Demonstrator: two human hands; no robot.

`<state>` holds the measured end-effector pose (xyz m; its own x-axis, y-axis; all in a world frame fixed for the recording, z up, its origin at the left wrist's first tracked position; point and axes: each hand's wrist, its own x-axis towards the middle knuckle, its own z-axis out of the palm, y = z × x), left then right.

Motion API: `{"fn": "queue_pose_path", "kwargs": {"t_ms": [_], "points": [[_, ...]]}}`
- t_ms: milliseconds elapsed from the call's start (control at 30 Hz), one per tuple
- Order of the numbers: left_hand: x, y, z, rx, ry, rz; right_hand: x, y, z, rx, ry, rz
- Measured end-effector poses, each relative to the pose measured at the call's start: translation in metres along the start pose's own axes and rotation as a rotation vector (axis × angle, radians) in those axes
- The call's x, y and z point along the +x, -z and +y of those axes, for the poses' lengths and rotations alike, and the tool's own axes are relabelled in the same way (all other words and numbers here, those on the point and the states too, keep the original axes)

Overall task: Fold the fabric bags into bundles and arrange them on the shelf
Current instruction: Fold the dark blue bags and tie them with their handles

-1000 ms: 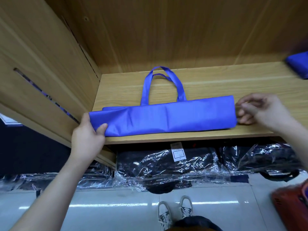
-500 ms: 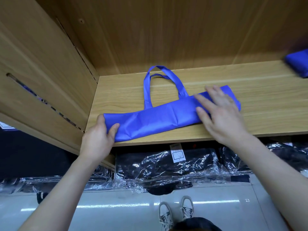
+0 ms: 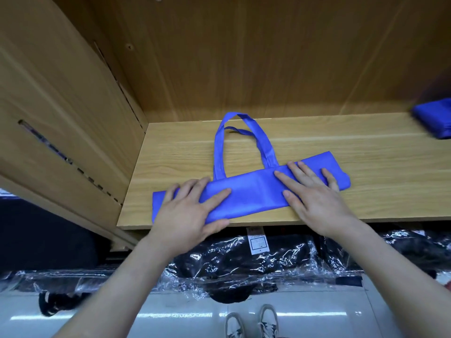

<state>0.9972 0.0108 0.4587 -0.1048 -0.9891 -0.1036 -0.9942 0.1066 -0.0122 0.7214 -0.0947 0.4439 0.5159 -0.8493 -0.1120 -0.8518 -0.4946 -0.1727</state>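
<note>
Creasing step: left hand (image 3: pixel 188 211) and right hand (image 3: pixel 314 198) press flat-fingered on the folded blue fabric bag (image 3: pixel 249 193); next, likely fold it toward the left hand.

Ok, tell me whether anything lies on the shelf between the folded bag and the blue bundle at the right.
Nothing visible: only bare shelf separates the folded bag from the blue bundle.

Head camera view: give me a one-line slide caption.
Left hand and right hand press a folded blue bag flat on the wooden shelf.
</note>
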Motion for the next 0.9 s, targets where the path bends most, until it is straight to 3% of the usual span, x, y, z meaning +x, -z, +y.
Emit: {"fn": "queue_pose_path", "kwargs": {"t_ms": [100,200,233,333,400,533,667,733,800,900], "points": [[-0.004,0.003,0.010,0.076,0.009,-0.030,0.009,0.007,0.007,-0.020,-0.070,0.095],[-0.012,0.007,0.032,0.060,0.049,-0.001,0.013,0.018,-0.014,-0.033,-0.088,0.321],[-0.015,0.011,0.041,0.053,0.076,-0.020,0.012,0.021,-0.025,0.010,-0.010,0.305],[-0.022,0.021,0.062,-0.036,0.174,-0.159,-0.001,0.017,-0.054,0.058,0.261,-0.025],[-0.025,0.027,0.066,-0.112,0.182,-0.206,-0.009,0.011,-0.054,0.014,0.321,-0.135],[-0.028,0.030,0.052,-0.230,0.065,-0.190,-0.019,-0.008,-0.046,-0.099,0.397,-0.025],[-0.030,0.026,0.022,-0.147,-0.168,-0.036,-0.018,-0.013,-0.039,-0.017,0.411,-0.037],[-0.029,0.017,0.014,-0.073,-0.266,-0.068,-0.016,-0.009,-0.036,0.084,0.427,-0.056],[-0.020,0.007,0.011,-0.257,-0.266,-0.109,-0.015,-0.007,-0.033,0.261,0.406,-0.104],[-0.001,0.006,0.015,-0.667,-0.173,0.084,-0.012,-0.001,-0.035,0.443,0.367,-0.139]]}}
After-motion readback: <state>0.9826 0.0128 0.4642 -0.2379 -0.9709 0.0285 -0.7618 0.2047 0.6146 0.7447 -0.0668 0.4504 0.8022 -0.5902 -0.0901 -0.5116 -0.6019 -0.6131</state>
